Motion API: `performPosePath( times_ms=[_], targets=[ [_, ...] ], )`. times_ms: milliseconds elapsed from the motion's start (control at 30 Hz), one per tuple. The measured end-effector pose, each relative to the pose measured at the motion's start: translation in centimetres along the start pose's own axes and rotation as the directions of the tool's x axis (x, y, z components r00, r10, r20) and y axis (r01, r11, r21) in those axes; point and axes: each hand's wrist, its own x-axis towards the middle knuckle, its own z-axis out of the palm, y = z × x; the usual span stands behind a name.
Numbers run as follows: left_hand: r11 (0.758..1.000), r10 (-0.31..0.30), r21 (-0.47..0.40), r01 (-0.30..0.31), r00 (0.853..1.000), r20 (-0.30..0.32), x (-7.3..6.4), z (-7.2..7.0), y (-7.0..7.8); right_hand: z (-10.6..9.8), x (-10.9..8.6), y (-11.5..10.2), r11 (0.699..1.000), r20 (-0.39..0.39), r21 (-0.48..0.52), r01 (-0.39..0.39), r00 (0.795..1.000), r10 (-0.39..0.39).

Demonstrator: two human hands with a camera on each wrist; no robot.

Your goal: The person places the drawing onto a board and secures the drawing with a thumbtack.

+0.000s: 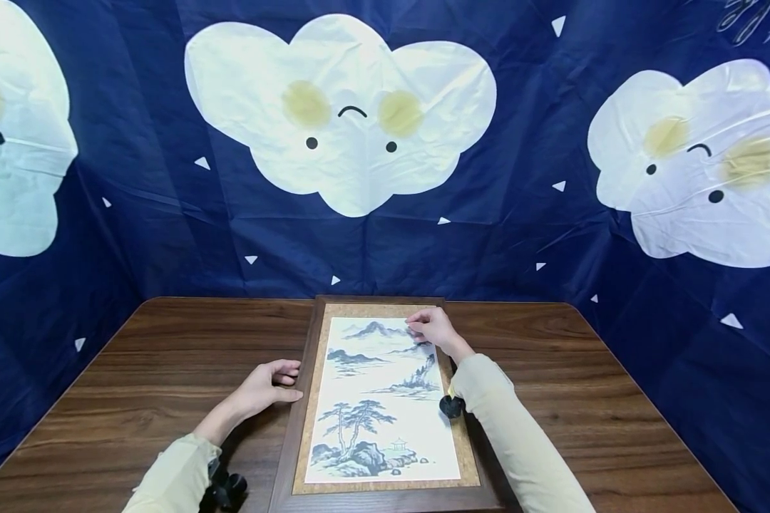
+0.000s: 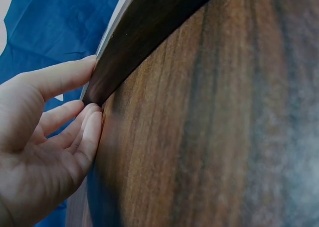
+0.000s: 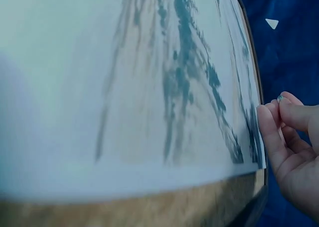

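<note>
A corkboard [image 1: 468, 456] in a dark wooden frame lies on the table. On it is a white sheet with an ink landscape painting [image 1: 359, 385] of mountains, trees and rocks. My left hand [image 1: 266, 388] rests against the frame's left side; in the left wrist view its fingertips touch the frame's outer edge [image 2: 119, 53], fingers loosely bent. My right hand [image 1: 435, 329] is over the sheet's upper right corner. Its thumb and fingers pinch a small translucent push pin [image 3: 280, 98], mostly hidden by the fingertips. One fingertip touches or nearly touches the paper edge.
The brown wooden table [image 1: 167, 370] extends on both sides of the board. A dark blue cloth [image 1: 520, 249] with white cloud faces hangs around the table's back and sides. Black wrist-worn devices [image 1: 451, 407] sit by both sleeves.
</note>
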Motion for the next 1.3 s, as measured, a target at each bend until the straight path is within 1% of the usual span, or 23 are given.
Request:
performPosePath(
  times_ms=[100,233,333,500,567,667,767,800,833,867,900,933,1000,1033,1067,1100,1133,1167,1233,1267,1300],
  targets=[
    [1.0,-0.002,-0.004,0.002,1.0,-0.001,0.0,0.0,-0.1,0.8,0.6,0.1,1.0,-0.017,0.021,-0.013,1.0,0.013],
    [1.0,-0.009,-0.007,0.009,1.0,0.0,0.0,0.0,-0.2,1.8,1.4,0.1,1.0,-0.039,0.008,-0.026,0.999,0.027],
    [1.0,-0.011,-0.009,0.011,1.0,-0.001,-0.1,0.0,-0.3,2.3,1.7,0.2,0.999,-0.051,-0.049,-0.022,0.999,0.02],
    [1.0,-0.009,-0.011,0.009,1.0,-0.006,0.1,0.0,-0.4,2.7,2.3,0.0,0.985,-0.048,-0.172,0.034,0.998,-0.043],
    [1.0,-0.012,-0.007,0.012,1.0,-0.013,0.2,-0.1,-0.4,2.9,2.4,-0.2,0.974,-0.047,-0.219,0.062,0.996,-0.074],
    [1.0,-0.014,-0.001,0.014,1.0,-0.019,0.3,-0.1,-0.4,3.4,2.8,-0.7,0.956,-0.058,-0.29,0.038,0.997,-0.057],
    [1.0,-0.016,-0.004,0.016,1.0,-0.014,0.3,-0.1,-0.4,3.7,3.3,-0.8,0.928,-0.073,-0.365,0.069,0.992,-0.102],
    [1.0,-0.017,-0.005,0.017,1.0,-0.012,0.3,-0.1,-0.4,3.8,4.5,0.5,0.919,-0.074,-0.383,0.09,0.989,-0.128],
    [1.0,-0.017,-0.007,0.017,1.0,-0.012,0.2,-0.1,-0.4,3.9,5.5,1.6,0.913,-0.07,-0.396,0.098,0.988,-0.137],
    [1.0,-0.018,-0.007,0.018,1.0,-0.013,0.2,0.0,-0.4,4.0,6.9,3.2,0.897,-0.07,-0.425,0.121,0.984,-0.165],
    [1.0,-0.019,-0.009,0.019,1.0,-0.013,0.2,0.0,-0.5,4.1,8.1,4.7,0.879,-0.08,-0.452,0.149,0.975,-0.206],
    [1.0,-0.019,-0.008,0.019,1.0,-0.015,0.2,0.0,-0.5,4.2,9.7,6.5,0.871,-0.087,-0.466,0.157,0.971,-0.221],
    [1.0,-0.018,-0.007,0.018,1.0,-0.018,0.2,0.0,-0.6,4.3,12.3,9.1,0.871,-0.085,-0.477,0.119,0.98,-0.181],
    [1.0,-0.016,-0.007,0.016,1.0,-0.02,0.2,0.0,-0.6,4.4,12.5,9.1,0.872,-0.091,-0.483,0.074,0.987,-0.134],
    [1.0,-0.016,-0.007,0.015,1.0,-0.023,0.2,0.0,-0.6,4.6,13.0,9.8,0.865,-0.108,-0.493,0.095,0.98,-0.169],
    [1.0,-0.015,-0.008,0.015,1.0,-0.024,0.2,0.0,-0.6,4.7,13.1,9.9,0.863,-0.119,-0.498,0.088,0.978,-0.168],
    [1.0,-0.014,-0.007,0.014,1.0,-0.026,0.1,0.0,-0.6,4.6,13.1,9.7,0.871,-0.117,-0.487,0.054,0.985,-0.126],
    [1.0,-0.014,-0.009,0.014,1.0,-0.026,0.1,0.0,-0.7,4.7,12.8,9.5,0.872,-0.137,-0.489,0.024,0.985,-0.104],
    [1.0,-0.015,-0.011,0.014,1.0,-0.025,0.1,0.0,-0.8,5.0,12.5,9.6,0.861,-0.195,-0.506,0.039,0.968,-0.158],
    [1.0,-0.016,-0.011,0.015,1.0,-0.024,0.1,0.0,-0.8,5.1,12.1,9.5,0.858,-0.218,-0.51,0.067,0.954,-0.205],
    [1.0,-0.017,-0.012,0.016,1.0,-0.025,0.1,0.1,-0.8,5.1,11.3,8.4,0.864,-0.233,-0.502,0.027,0.958,-0.165]
  ],
)
